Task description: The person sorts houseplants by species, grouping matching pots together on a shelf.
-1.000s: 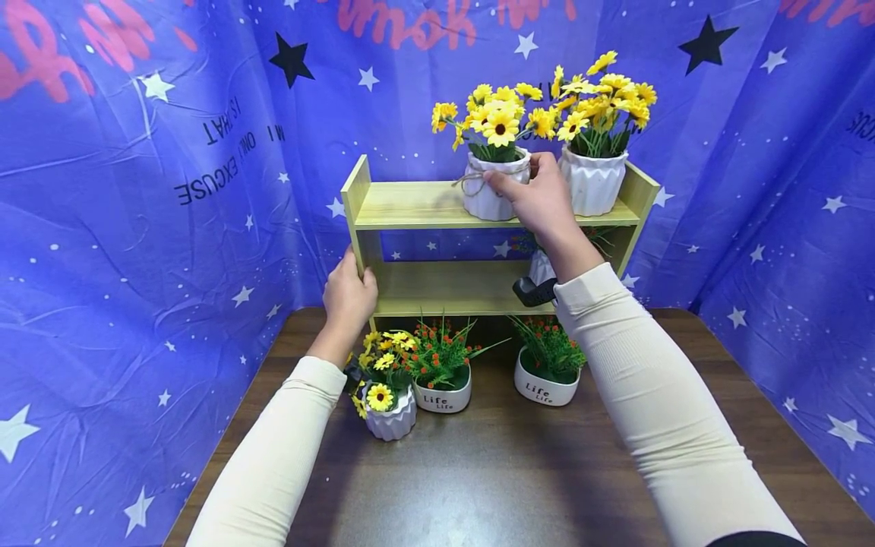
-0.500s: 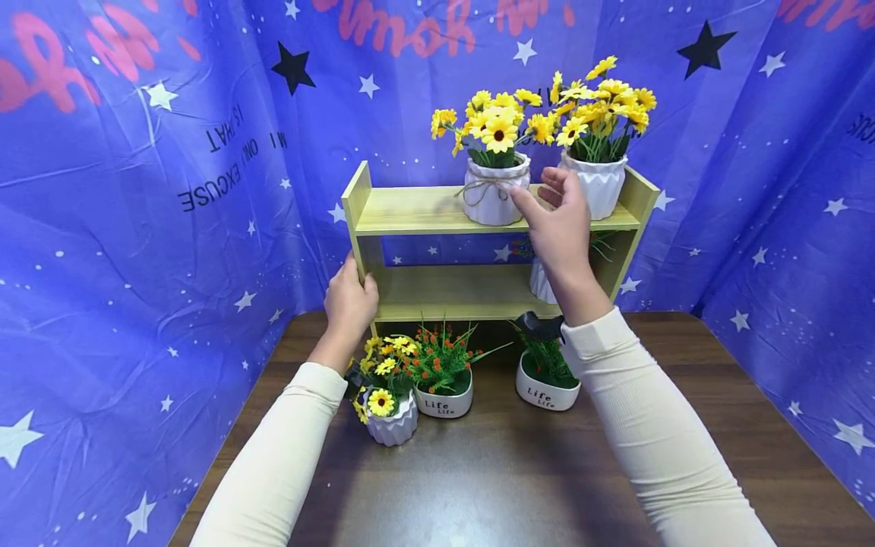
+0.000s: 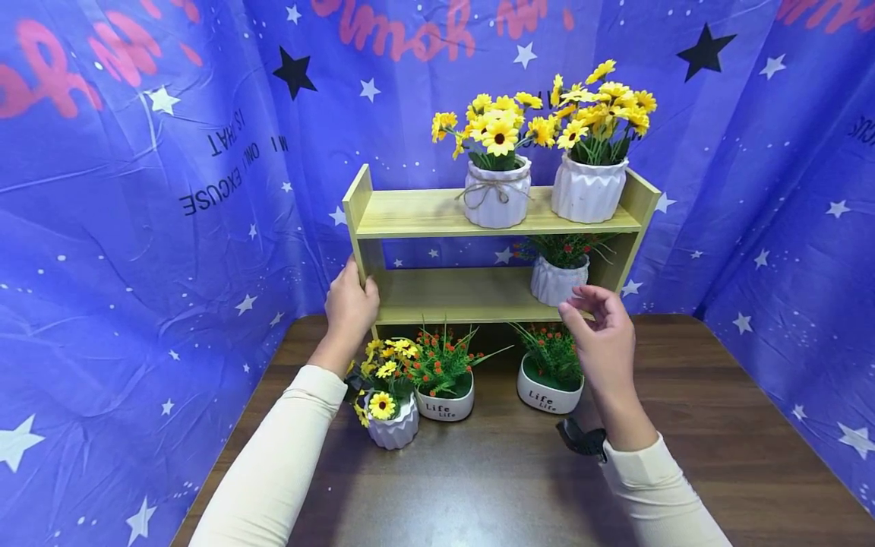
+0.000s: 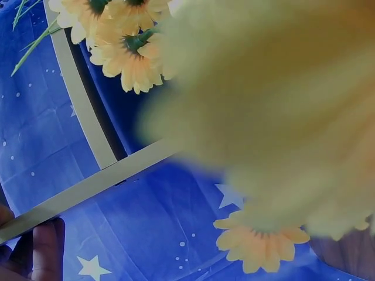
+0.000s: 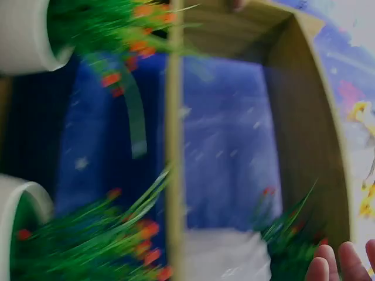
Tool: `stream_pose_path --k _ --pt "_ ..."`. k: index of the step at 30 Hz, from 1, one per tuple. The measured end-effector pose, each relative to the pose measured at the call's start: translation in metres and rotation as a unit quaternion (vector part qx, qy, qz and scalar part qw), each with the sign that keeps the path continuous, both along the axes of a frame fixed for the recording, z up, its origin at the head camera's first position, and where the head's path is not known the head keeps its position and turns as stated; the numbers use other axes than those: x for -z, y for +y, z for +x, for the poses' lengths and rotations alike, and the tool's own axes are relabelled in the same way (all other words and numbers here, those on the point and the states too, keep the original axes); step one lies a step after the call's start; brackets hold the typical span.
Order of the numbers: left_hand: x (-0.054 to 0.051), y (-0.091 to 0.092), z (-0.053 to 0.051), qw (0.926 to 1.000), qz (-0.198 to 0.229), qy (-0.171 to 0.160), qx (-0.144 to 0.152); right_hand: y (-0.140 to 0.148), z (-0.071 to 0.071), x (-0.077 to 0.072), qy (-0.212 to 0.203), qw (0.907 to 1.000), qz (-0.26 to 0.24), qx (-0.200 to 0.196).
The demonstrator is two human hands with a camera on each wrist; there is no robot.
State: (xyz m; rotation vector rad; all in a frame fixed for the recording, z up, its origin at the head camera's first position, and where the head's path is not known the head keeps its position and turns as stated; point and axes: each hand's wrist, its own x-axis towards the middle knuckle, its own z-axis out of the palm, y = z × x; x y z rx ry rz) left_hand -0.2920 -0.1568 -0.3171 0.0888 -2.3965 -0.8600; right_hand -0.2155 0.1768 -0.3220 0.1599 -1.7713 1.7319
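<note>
My left hand (image 3: 351, 308) grips the left side panel of the light wooden shelf (image 3: 437, 220); in the left wrist view its fingers (image 4: 45, 249) wrap the panel's edge. Nothing is held in my right hand (image 3: 604, 342), its fingers loosely bent just in front of the middle shelf's right end, by a white pot (image 3: 557, 279) with red-flowered greenery. On the top board stand a white pot with a twine bow (image 3: 497, 199) and another white pot (image 3: 589, 191), both with yellow flowers. The right wrist view, blurred, shows my right fingertips (image 5: 345, 263) near the shelf.
In front of the shelf on the brown table (image 3: 465, 486) stand a ribbed white pot with yellow flowers (image 3: 393, 427), an oval Life planter (image 3: 446, 406) beside it, and a second oval planter (image 3: 549, 395) farther right. A blue star-patterned cloth (image 3: 137, 266) surrounds the table.
My right hand has let go of the twine-tied pot on the top board and moved down and to the right, to the middle shelf's front. My left hand keeps its grip.
</note>
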Motion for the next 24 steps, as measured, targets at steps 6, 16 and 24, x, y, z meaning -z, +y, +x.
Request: stream_pose_path --k 6,16,24 --pt "-0.001 0.000 0.001 1.0000 0.001 -0.004 0.004 0.020 0.016 0.041 -0.034 0.9981 0.000 0.051" --pt "0.001 0.000 0.000 1.0000 -0.004 0.005 0.004 0.041 0.027 0.089 -0.090 0.9907 0.016 0.101" --pt "0.001 -0.001 0.000 1.0000 -0.001 0.004 0.004 0.050 0.030 0.112 -0.128 0.9822 0.050 0.128"
